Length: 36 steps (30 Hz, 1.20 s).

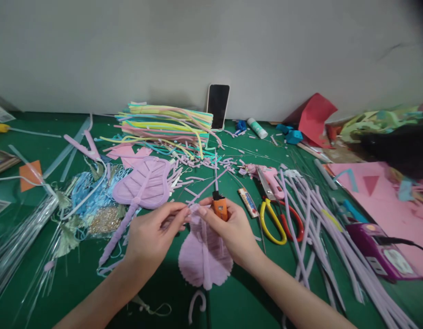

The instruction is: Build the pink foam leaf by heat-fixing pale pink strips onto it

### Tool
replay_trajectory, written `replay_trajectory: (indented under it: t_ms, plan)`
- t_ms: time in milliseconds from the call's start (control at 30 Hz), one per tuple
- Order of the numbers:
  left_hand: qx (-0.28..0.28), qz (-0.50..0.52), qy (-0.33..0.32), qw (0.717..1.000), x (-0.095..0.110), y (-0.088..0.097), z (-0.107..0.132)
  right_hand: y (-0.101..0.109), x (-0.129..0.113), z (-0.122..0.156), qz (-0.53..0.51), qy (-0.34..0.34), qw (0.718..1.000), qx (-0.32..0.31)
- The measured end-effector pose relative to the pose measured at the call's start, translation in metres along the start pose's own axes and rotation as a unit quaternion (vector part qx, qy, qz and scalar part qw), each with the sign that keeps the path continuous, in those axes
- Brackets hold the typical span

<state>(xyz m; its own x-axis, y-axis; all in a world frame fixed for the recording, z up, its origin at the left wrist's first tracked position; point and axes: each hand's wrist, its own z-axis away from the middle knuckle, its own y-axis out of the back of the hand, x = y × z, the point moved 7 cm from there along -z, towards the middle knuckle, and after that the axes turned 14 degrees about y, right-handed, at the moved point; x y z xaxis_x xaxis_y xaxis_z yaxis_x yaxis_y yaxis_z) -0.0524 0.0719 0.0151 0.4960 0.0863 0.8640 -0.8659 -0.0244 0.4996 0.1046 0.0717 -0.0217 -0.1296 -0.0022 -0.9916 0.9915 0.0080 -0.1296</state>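
My left hand (156,233) is closed in a pinch at the narrow top of a purple pipe-cleaner leaf (206,260), where thin purple pipe cleaners (210,186) stick up. My right hand (233,226) is wrapped round an orange lighter (220,208). Its thumb also presses on the leaf top beside my left fingertips. The leaf hangs below both hands, its wide scalloped end toward me. Exactly what my left fingertips grip is partly hidden. Left of my hands lies another purple leaf (147,183) with a wrapped stem. A curled purple piece (196,305) lies nearest me.
Coloured pipe cleaners (166,128) are piled at the back, beside a phone (218,105) leaning on the wall. At right lie scissors (273,221), a pink glue gun (271,180), purple pipe cleaners (329,246) and a purple device (382,251). Blue tassels (89,192) lie at left.
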Motion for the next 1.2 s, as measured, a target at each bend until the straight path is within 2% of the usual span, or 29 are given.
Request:
replay_trajectory:
  t_ms: [100,200,433,500,633,800,1000,1200]
  plan:
    - [-0.008,-0.017,-0.026,0.999,0.006,-0.006,0.005,-0.008,0.005,0.004,-0.094,-0.012,0.995,0.009]
    - [-0.017,-0.046,-0.057,0.997,0.009,-0.011,0.008,-0.008,0.006,0.003,-0.138,-0.007,0.990,0.029]
    - [-0.035,-0.088,-0.070,0.993,0.001,-0.013,0.009,0.012,0.003,-0.007,-0.110,-0.005,0.990,0.083]
    - [-0.040,-0.099,-0.068,0.992,-0.001,-0.013,0.010,0.019,0.001,-0.010,-0.084,0.003,0.993,0.088]
    - [-0.034,-0.107,-0.052,0.992,-0.004,-0.011,0.010,0.026,-0.004,-0.016,-0.015,0.028,0.998,0.057]
    - [-0.027,-0.103,-0.044,0.993,-0.006,-0.010,0.007,0.045,-0.009,-0.021,0.110,0.053,0.990,0.073]
    - [-0.024,-0.112,-0.057,0.992,-0.002,-0.010,0.007,0.050,-0.016,-0.024,0.283,0.135,0.949,0.029]
    - [-0.021,-0.119,-0.064,0.991,0.000,-0.011,0.008,0.043,-0.030,-0.022,0.364,0.198,0.909,0.044]
